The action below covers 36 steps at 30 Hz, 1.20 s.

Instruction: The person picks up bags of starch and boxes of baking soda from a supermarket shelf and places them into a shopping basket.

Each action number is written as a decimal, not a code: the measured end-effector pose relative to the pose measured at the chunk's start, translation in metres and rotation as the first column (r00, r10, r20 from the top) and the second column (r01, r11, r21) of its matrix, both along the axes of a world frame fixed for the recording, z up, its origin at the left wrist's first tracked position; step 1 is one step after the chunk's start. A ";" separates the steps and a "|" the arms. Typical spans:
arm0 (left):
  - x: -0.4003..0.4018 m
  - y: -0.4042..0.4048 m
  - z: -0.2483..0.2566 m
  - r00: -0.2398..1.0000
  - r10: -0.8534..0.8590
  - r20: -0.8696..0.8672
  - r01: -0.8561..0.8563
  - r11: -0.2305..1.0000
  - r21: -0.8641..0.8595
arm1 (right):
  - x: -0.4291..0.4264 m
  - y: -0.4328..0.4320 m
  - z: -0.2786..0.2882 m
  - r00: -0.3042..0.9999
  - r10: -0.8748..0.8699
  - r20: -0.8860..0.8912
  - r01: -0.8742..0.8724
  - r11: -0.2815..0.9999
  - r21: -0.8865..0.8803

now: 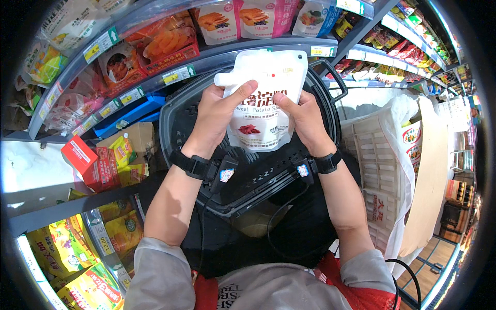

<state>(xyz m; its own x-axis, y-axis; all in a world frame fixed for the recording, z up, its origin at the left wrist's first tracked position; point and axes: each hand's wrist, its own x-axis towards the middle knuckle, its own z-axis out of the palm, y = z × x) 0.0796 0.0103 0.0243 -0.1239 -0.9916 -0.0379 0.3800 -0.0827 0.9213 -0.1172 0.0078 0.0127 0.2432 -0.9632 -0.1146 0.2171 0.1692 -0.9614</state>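
Observation:
A white stand-up pouch [260,136] is held upright between my two hands, above a black plastic basket [248,205]. It bears printed writing and a small picture of reddish food pieces. My left hand [213,116] grips its left edge, thumb laid across the front. On the right edge, my right hand [308,120] has its thumb pressed on the front face. Fingers behind the pouch are hidden. A rounded white end [222,80] sticks out at the upper left of the pouch; I cannot tell whether it belongs to it. The pouch hides part of the basket's inside.
Shelves with price tags [177,76] curve across the top, holding several pouches [219,23] and boxes. Left stands an open cardboard carton [143,135] with yellow packets. A white plastic crate [376,155] is at right. The basket's handle [343,79] juts out near the shelf.

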 end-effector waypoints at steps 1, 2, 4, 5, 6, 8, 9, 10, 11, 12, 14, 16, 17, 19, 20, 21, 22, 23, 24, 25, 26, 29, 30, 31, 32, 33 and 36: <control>0.000 0.000 -0.001 1.000 0.006 0.007 -0.006 1.000 -0.019 | 0.000 0.000 0.000 1.000 0.001 0.000 -0.001 1.000 -0.001; 0.000 0.000 -0.002 1.000 0.007 0.007 -0.007 1.000 -0.019 | 0.000 -0.001 -0.001 1.000 0.011 -0.004 -0.011 1.000 -0.021; -0.001 0.001 -0.003 0.998 -0.008 -0.063 0.007 1.000 -0.017 | -0.002 -0.003 -0.002 1.000 0.021 -0.008 -0.021 0.999 -0.041; 0.000 0.000 -0.004 0.998 -0.008 -0.064 0.007 1.000 -0.016 | -0.005 -0.005 0.000 0.998 0.055 -0.004 -0.055 0.998 -0.007; 0.001 -0.001 -0.005 0.995 0.001 -0.095 -0.003 1.000 -0.020 | -0.007 -0.007 0.002 0.996 0.093 0.003 -0.093 0.995 0.026; 0.007 -0.004 -0.004 0.985 0.043 -0.168 -0.041 0.999 0.014 | -0.010 -0.007 0.009 0.979 0.181 -0.099 -0.181 0.983 0.006; 0.010 -0.006 -0.001 0.976 0.067 -0.208 -0.057 0.997 0.053 | -0.013 -0.006 0.011 0.947 0.250 -0.201 -0.256 0.967 -0.004; 0.014 -0.009 0.003 0.963 0.115 -0.243 -0.083 0.987 0.140 | -0.015 -0.007 0.012 0.893 0.360 -0.268 -0.362 0.931 0.043; 0.021 -0.013 0.001 0.955 0.113 -0.274 -0.083 0.990 0.118 | -0.011 -0.005 0.004 0.898 0.348 -0.269 -0.369 0.929 -0.027; 0.025 -0.015 0.003 0.957 0.086 -0.278 -0.062 0.994 0.096 | -0.009 -0.004 0.003 0.893 0.345 -0.290 -0.366 0.930 -0.019; 0.029 -0.015 0.007 0.961 0.015 -0.277 0.006 0.997 0.074 | -0.009 -0.004 0.003 0.888 0.339 -0.310 -0.360 0.933 -0.010; 0.030 -0.014 0.010 0.947 -0.002 -0.321 0.022 0.998 0.059 | -0.010 -0.006 0.011 0.915 0.351 -0.197 -0.352 0.935 0.031; 0.031 -0.014 0.012 0.930 -0.019 -0.367 0.039 0.998 0.047 | -0.010 -0.007 0.012 0.916 0.350 -0.194 -0.352 0.936 0.027; 0.031 -0.016 0.011 0.941 -0.019 -0.338 0.033 0.999 0.036 | -0.012 -0.007 0.012 0.906 0.349 -0.241 -0.352 0.935 0.030; 0.033 -0.018 0.013 0.896 -0.074 -0.439 0.097 0.995 0.031 | -0.014 -0.006 0.011 0.907 0.346 -0.240 -0.350 0.936 0.030; 0.033 -0.020 0.017 0.837 -0.125 -0.534 0.158 0.987 0.017 | -0.014 -0.005 0.010 0.938 0.313 -0.148 -0.309 0.950 0.050; 0.027 -0.020 0.021 0.928 -0.038 -0.371 0.049 0.999 0.018 | -0.014 -0.005 0.009 0.960 0.276 -0.055 -0.271 0.960 0.073; 0.037 -0.030 0.002 0.984 0.024 -0.178 -0.026 1.000 -0.010 | -0.012 -0.005 0.006 0.960 0.275 -0.054 -0.271 0.960 0.071; 0.031 -0.023 0.003 0.989 0.127 0.069 -0.128 0.992 0.009 | -0.010 -0.005 0.001 0.986 0.147 -0.084 -0.141 0.988 0.070; 0.023 -0.015 0.004 0.924 0.219 0.313 -0.231 0.973 0.002 | -0.008 -0.005 -0.002 0.993 0.016 -0.113 -0.009 0.998 0.065; 0.019 -0.014 -0.005 0.941 0.146 0.305 -0.144 0.989 -0.028 | -0.006 -0.004 -0.004 0.995 -0.027 -0.096 0.030 0.999 0.030; -0.011 -0.004 -0.008 0.983 -0.147 0.106 0.151 0.988 -0.031 | -0.002 -0.010 -0.031 0.926 -0.134 -0.354 -0.013 0.924 -0.382; -0.019 -0.001 -0.007 0.984 -0.141 0.111 0.155 0.980 -0.124 | 0.002 -0.004 -0.021 0.894 -0.092 -0.438 -0.147 0.864 -0.482; -0.019 0.002 -0.006 0.986 -0.089 0.138 0.106 0.988 -0.116 | 0.011 0.000 -0.028 0.896 -0.119 -0.428 -0.144 0.834 -0.533; -0.016 -0.001 -0.015 0.994 -0.029 0.106 0.038 0.996 -0.081 | 0.013 0.003 -0.023 0.845 -0.136 -0.518 -0.214 0.801 -0.559; -0.014 -0.006 -0.015 0.997 0.028 0.078 -0.024 0.999 -0.045 | 0.013 0.004 -0.017 0.784 -0.163 -0.598 -0.281 0.766 -0.578; -0.007 -0.005 -0.016 0.971 -0.084 -0.224 0.100 0.993 0.061 | 0.001 -0.011 -0.015 0.809 -0.365 -0.461 -0.062 0.727 -0.684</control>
